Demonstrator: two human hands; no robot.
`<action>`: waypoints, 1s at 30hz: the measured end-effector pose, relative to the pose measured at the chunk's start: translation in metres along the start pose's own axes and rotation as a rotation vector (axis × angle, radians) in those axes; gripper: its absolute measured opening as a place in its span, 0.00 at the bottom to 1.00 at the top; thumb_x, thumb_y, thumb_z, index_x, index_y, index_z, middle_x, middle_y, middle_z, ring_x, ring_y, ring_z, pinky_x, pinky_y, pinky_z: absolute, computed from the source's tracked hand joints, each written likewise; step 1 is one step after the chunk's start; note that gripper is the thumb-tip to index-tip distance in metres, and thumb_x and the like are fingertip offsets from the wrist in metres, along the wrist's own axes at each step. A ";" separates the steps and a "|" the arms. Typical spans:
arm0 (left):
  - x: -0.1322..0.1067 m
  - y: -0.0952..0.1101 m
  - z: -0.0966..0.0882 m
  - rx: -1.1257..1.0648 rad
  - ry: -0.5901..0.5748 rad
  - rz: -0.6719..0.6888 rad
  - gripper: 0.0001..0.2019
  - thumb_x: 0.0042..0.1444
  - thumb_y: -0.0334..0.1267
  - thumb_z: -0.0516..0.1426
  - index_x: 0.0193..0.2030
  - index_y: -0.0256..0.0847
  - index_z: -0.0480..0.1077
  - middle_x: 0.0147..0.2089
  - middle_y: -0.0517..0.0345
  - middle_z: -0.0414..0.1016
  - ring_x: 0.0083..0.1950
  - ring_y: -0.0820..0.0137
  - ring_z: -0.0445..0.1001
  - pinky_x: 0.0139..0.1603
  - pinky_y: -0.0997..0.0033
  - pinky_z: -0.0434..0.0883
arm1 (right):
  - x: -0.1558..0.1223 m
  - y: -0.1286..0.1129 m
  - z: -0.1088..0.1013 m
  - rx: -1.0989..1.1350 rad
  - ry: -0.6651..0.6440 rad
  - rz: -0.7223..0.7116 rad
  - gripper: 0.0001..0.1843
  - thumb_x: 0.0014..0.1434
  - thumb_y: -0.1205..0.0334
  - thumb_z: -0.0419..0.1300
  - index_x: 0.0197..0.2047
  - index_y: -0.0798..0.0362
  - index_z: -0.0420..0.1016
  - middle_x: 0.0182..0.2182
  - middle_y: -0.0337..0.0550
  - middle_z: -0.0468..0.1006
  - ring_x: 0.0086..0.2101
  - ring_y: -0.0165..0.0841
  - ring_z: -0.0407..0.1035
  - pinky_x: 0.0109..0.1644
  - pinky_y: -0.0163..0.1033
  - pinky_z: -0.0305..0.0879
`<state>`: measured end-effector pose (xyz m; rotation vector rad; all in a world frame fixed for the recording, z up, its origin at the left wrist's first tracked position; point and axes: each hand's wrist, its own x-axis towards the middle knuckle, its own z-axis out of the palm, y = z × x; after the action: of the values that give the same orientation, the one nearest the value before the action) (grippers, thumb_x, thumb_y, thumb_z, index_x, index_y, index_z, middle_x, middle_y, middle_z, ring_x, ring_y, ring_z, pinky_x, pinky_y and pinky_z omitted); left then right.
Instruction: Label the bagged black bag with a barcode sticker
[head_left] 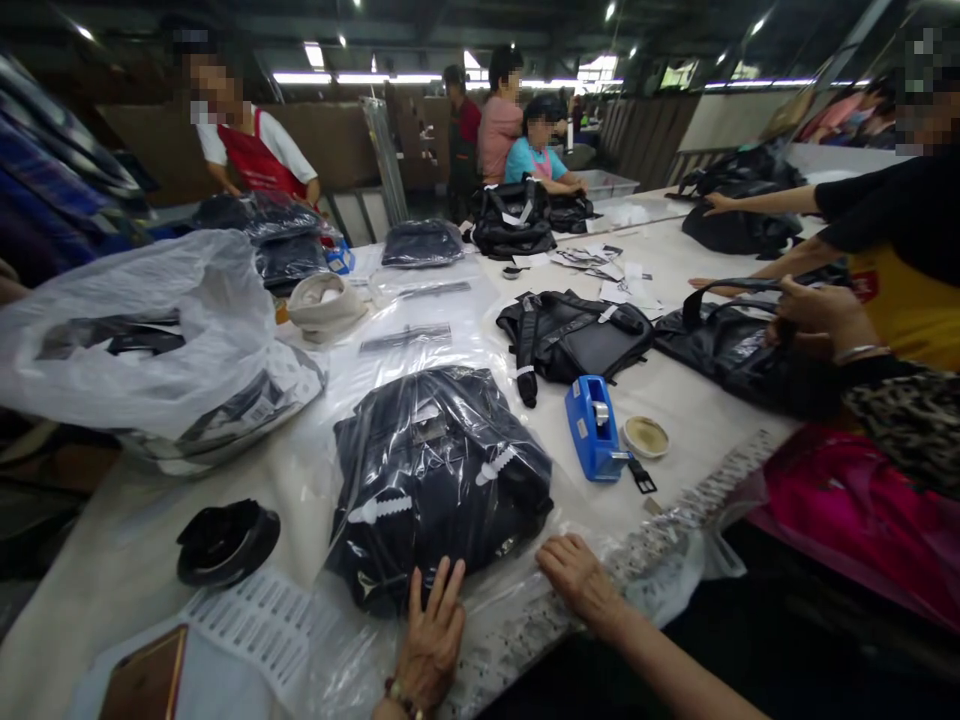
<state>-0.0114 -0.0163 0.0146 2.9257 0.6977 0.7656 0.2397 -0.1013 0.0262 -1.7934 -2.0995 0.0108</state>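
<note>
- Left hand (431, 640), a beaded bracelet (405, 695) at its wrist, lies flat with fingers spread and straight, pressing on clear film at the worktop's (697, 425) near edge; it grasps nothing.
- Right hand (581, 580) rests on the film along that same edge, fingers bent; whether they pinch it, I cannot tell.
- Black backpack (442, 500) lies inside a clear plastic bag, just in from the near edge, its lower end under the left fingertips.
- Toward the near left corner are a smartphone (142, 675), a sheet of printed labels (255, 620) and a round black object (229, 545).
- Blue tape dispenser (589, 430), shallow round tub (646, 437) and black buckle (643, 475) stand together, inward of the near right edge.
- White plastic sack (172, 350) bulges over the left edge.
- Unwrapped black backpack (592, 340) lies beyond the dispenser, with paper tags (592, 262) behind it.
- At the right edge, a co-worker's hand (821, 310) holds a black bag (742, 350).
</note>
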 end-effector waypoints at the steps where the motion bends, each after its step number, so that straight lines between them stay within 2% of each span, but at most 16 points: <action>1: -0.001 -0.001 -0.001 0.008 -0.007 0.009 0.13 0.53 0.22 0.43 0.29 0.37 0.65 0.60 0.47 0.63 0.66 0.58 0.49 0.63 0.41 0.43 | 0.002 0.003 -0.002 0.004 -0.026 0.010 0.11 0.60 0.73 0.46 0.33 0.55 0.68 0.29 0.42 0.71 0.31 0.33 0.62 0.40 0.39 0.56; 4: 0.000 -0.003 -0.003 0.023 -0.036 0.011 0.12 0.52 0.23 0.45 0.32 0.38 0.66 0.59 0.47 0.63 0.65 0.58 0.50 0.63 0.40 0.44 | 0.008 0.010 -0.007 0.012 -0.104 0.050 0.12 0.60 0.72 0.46 0.31 0.54 0.68 0.27 0.42 0.70 0.30 0.32 0.62 0.39 0.39 0.56; 8: 0.006 -0.002 -0.006 -0.013 -0.047 -0.058 0.11 0.55 0.25 0.46 0.29 0.39 0.66 0.57 0.49 0.67 0.63 0.61 0.55 0.63 0.44 0.47 | 0.013 0.016 -0.011 0.043 -0.213 0.138 0.12 0.61 0.66 0.48 0.31 0.53 0.70 0.29 0.42 0.72 0.33 0.32 0.65 0.41 0.39 0.55; 14: 0.021 -0.001 -0.011 -0.111 0.099 -0.155 0.12 0.59 0.33 0.49 0.25 0.41 0.66 0.48 0.55 0.73 0.53 0.67 0.67 0.57 0.59 0.59 | 0.025 0.021 -0.021 0.143 -0.362 0.322 0.13 0.60 0.56 0.53 0.30 0.52 0.74 0.29 0.40 0.76 0.34 0.32 0.69 0.41 0.38 0.56; 17: 0.029 -0.002 -0.012 -0.121 0.121 -0.202 0.12 0.60 0.34 0.48 0.26 0.40 0.67 0.43 0.55 0.74 0.48 0.67 0.69 0.52 0.61 0.62 | 0.031 0.024 -0.026 0.192 -0.410 0.415 0.13 0.59 0.54 0.55 0.31 0.50 0.76 0.29 0.39 0.77 0.32 0.31 0.70 0.37 0.34 0.57; 22: 0.036 -0.008 -0.013 -0.079 0.053 -0.218 0.12 0.59 0.33 0.48 0.26 0.39 0.67 0.39 0.54 0.73 0.44 0.66 0.69 0.46 0.62 0.63 | 0.039 0.029 -0.032 0.227 -0.449 0.552 0.15 0.60 0.53 0.52 0.33 0.48 0.77 0.26 0.37 0.78 0.28 0.29 0.70 0.29 0.32 0.54; 30: 0.048 -0.020 -0.020 -0.035 -0.105 -0.191 0.06 0.55 0.30 0.51 0.28 0.40 0.65 0.35 0.56 0.70 0.40 0.67 0.68 0.39 0.66 0.63 | 0.050 0.025 -0.035 0.182 -0.474 0.648 0.15 0.60 0.53 0.52 0.34 0.49 0.77 0.31 0.42 0.79 0.34 0.34 0.71 0.33 0.33 0.56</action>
<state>0.0082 0.0210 0.0511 2.7906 0.9266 0.5948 0.2674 -0.0576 0.0663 -2.4327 -1.5975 0.8377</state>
